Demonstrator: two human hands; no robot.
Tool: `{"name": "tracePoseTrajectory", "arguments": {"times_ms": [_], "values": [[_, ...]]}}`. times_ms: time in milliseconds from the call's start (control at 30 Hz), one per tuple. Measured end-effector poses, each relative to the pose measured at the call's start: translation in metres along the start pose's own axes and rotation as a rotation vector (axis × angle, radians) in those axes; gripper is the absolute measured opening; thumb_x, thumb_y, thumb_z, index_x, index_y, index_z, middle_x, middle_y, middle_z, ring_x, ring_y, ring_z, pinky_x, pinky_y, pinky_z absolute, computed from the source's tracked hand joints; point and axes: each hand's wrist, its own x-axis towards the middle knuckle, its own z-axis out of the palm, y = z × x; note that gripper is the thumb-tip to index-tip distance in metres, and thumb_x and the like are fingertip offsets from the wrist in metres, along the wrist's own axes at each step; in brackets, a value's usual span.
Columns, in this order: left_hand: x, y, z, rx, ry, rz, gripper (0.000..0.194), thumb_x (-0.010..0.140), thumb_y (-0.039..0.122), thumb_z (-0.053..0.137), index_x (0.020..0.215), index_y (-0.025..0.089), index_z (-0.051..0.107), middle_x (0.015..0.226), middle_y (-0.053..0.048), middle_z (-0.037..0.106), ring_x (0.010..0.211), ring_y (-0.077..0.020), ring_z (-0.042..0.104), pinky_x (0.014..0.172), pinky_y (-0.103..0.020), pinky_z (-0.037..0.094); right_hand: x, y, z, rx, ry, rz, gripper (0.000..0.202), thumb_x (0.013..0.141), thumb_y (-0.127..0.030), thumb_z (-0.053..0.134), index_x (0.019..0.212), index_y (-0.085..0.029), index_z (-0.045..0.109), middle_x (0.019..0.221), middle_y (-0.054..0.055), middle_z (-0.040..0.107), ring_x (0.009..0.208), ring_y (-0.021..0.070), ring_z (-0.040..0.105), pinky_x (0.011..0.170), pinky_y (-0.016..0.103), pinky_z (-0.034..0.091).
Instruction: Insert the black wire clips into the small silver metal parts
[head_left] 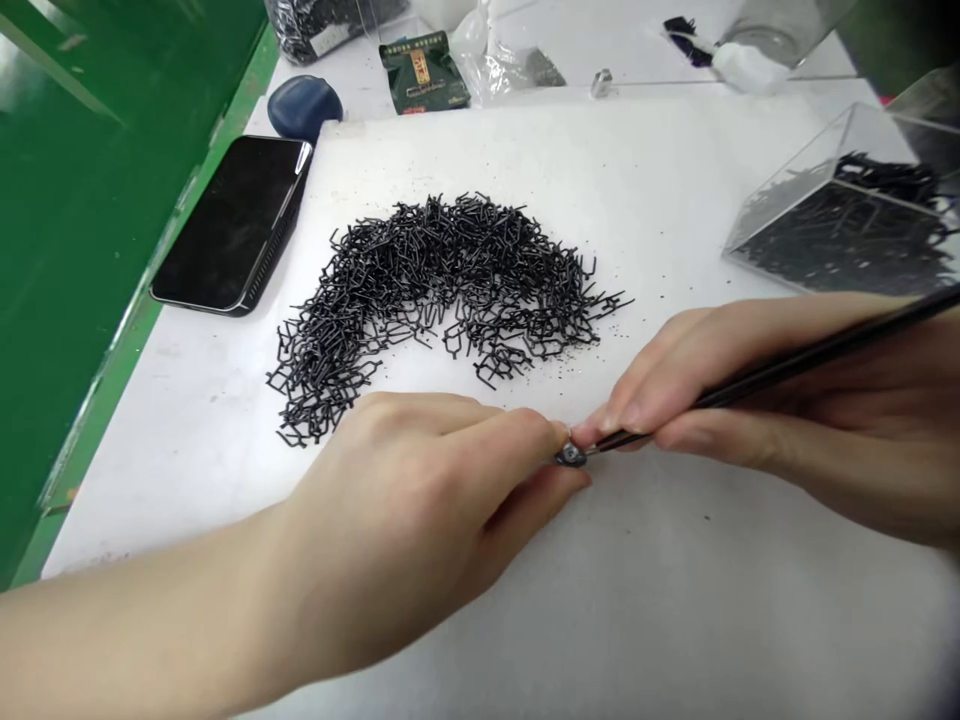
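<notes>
White counter takes up most of the view, with a big curved heap of black forked bits on it, just beyond the hands. Clear box off to the far right, more black pieces inside. Left hand has its grip pinched, thumb and forefinger, on something tiny. Right hand has its grip closed around a slim black tool, whose long axis slants from the upper right down to a pale tip at the left fingertips. Smallest of all is the dark part in that left pinch, right at the tool's tip, so it lies straight left of the right fingertips. Both hands are basically equally near. Can't tell whether tip and part actually touch, or the part's long axis.
</notes>
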Motion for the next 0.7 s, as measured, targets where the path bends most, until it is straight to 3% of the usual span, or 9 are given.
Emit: {"name": "tracePoseTrajectory", "arguments": {"times_ms": [267, 467, 700], "values": [[-0.002, 0.000, 0.001, 0.006, -0.008, -0.029, 0.025, 0.106, 0.027, 0.066, 0.082, 0.022, 0.072, 0.062, 0.002, 0.065, 0.051, -0.0138, 0.058, 0.051, -0.030, 0.045, 0.002, 0.001, 0.002, 0.001, 0.001, -0.026, 0.012, 0.095, -0.025, 0.083, 0.102, -0.034, 0.082, 0.102, -0.004, 0.086, 0.094, 0.0170, 0.085, 0.089, 0.020, 0.070], [0.011, 0.000, 0.006, -0.040, -0.049, -0.013, 0.025, 0.109, 0.039, 0.059, 0.089, 0.027, 0.071, 0.058, 0.002, 0.059, 0.059, -0.0184, 0.067, 0.051, -0.027, 0.053, 0.000, 0.001, 0.000, -0.006, -0.001, -0.012, 0.022, 0.094, -0.019, 0.081, 0.104, -0.038, 0.083, 0.103, -0.007, 0.086, 0.096, 0.0170, 0.084, 0.093, 0.021, 0.069], [0.005, 0.000, 0.002, 0.014, -0.039, -0.014, 0.026, 0.108, 0.034, 0.061, 0.086, 0.025, 0.071, 0.059, 0.003, 0.060, 0.055, -0.0160, 0.063, 0.050, -0.027, 0.049, 0.000, 0.000, 0.001, -0.005, -0.008, -0.012, 0.018, 0.093, -0.020, 0.082, 0.102, -0.036, 0.083, 0.101, -0.005, 0.086, 0.095, 0.0190, 0.084, 0.089, 0.024, 0.070]]}}
